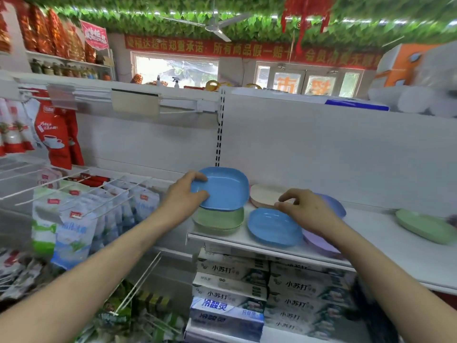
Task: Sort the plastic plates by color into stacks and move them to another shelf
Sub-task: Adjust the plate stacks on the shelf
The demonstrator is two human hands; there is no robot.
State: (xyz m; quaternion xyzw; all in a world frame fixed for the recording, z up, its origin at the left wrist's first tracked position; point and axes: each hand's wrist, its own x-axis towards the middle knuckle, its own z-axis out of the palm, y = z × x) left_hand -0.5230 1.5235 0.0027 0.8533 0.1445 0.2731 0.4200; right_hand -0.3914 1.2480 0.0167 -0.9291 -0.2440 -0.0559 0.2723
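Blue plate [222, 189], gripped at its rim by the left hand [183, 196], hangs over the green plates [218, 219]. The second blue plate [272, 226] lies right of and below that hand, just under the right hand [309, 209], whose loosely curled fingers appear to hold nothing.

You have two blue plates [223, 189] and two purple plates [320, 241] in view. There is one cream plate [265, 195], one lone green plate [424, 226], and a green stack [218, 219] you cannot count.
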